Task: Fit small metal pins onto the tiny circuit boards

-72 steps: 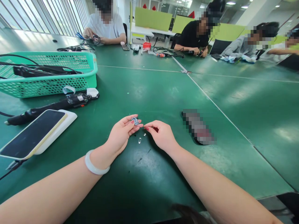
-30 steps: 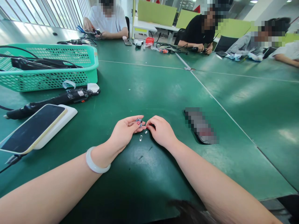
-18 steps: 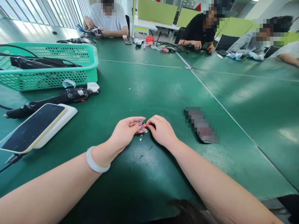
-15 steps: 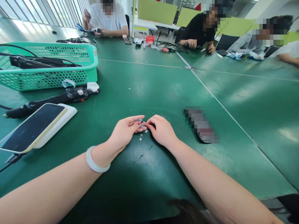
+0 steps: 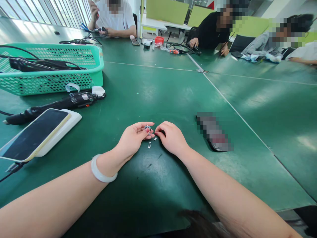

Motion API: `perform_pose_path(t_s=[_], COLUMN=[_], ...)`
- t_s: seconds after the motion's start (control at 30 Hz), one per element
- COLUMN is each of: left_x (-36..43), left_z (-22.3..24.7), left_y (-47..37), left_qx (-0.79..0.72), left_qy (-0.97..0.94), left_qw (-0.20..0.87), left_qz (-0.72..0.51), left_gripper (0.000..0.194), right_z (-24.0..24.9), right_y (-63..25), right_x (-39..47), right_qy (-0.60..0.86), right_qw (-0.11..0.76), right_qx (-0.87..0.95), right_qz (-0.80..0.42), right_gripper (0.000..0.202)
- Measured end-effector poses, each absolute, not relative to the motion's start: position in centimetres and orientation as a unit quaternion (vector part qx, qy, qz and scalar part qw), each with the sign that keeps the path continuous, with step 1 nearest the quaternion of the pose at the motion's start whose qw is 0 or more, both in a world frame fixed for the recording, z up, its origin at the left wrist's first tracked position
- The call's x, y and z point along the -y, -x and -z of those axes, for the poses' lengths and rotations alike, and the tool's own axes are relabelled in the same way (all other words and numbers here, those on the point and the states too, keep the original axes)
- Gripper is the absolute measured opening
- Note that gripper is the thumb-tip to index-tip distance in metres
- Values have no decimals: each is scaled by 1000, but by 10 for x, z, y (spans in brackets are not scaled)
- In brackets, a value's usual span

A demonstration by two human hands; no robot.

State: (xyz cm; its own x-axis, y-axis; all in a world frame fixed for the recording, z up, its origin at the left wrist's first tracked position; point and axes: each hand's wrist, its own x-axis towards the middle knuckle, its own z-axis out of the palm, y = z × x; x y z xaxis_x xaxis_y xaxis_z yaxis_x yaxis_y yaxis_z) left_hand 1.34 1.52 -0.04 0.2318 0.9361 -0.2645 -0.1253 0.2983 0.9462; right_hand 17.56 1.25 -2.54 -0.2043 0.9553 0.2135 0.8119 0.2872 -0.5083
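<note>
My left hand [image 5: 133, 137], with a pale bangle [image 5: 102, 169] on its wrist, is closed on a small grey and dark part [image 5: 147, 128], pinched under the thumb. The part looks mechanical, but its kind is too small to make out. Just to the right, my right hand [image 5: 170, 137] has its thumb and forefinger pressed together close to the left fingertips. Whatever those fingers hold, if anything, is hidden. Below the hands, a small white rectangular frame [image 5: 149, 145] and a tiny white piece [image 5: 155, 138] lie on the green table [image 5: 158, 185].
At the left stand a green plastic basket [image 5: 99, 67] with black cables and tools, a black electric screwdriver [image 5: 59, 104], and a phone [image 5: 37, 134] on a white box [image 5: 59, 132]. A dark blurred object [image 5: 214, 134] lies to the right. Several people sit across the table.
My hands stay almost in place; the right fingertips seem slightly farther from the left ones. Across the table, a person in white has raised a hand, and the hand of one in black has shifted.
</note>
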Motion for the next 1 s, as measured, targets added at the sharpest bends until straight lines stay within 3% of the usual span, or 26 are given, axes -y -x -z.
perform_pose_path(t_s=[0.4, 0.63, 1.0], left_x=[-15, -17, -17], left_z=[0, 5, 4], left_y=[-15, -12, -12], left_qx=[-485, -475, -462], left_qy=[-423, -384, -357], left_qw=[650, 662, 682], left_qz=[-405, -434, -441], left_gripper=[11, 27, 33], right_z=[26, 28, 27], right_y=[-176, -182, -182], right_x=[-13, -14, -13], right_qy=[583, 602, 604], right_qw=[273, 403, 413], right_qx=[749, 632, 608], right_qz=[-160, -276, -307], right_gripper=[18, 14, 14])
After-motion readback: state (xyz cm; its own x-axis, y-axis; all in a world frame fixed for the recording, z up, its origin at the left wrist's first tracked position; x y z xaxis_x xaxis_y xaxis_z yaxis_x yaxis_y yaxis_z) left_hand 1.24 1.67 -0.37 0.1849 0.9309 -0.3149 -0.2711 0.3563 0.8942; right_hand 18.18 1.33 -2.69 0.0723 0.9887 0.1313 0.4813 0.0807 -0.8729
